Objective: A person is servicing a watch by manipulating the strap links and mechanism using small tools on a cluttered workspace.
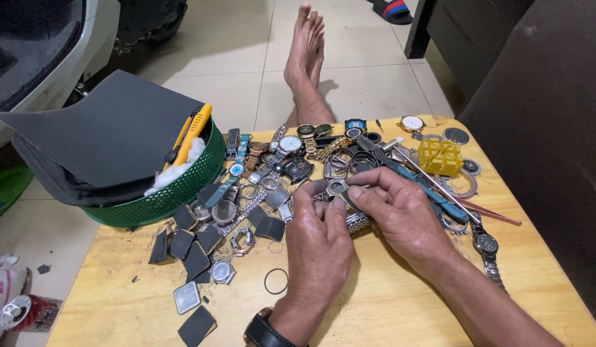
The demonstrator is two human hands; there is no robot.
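While the left hand (320, 241) and right hand (401, 215) meet over the wooden table (388, 302), both pinch a small watch case (337, 188) between fingertips.

Far off to the left of your left hand (320, 241), down on the floor, lies a red drink can (25, 313) on its side with a silver top. Just above it sits a white bag (2, 283) with some red on it.
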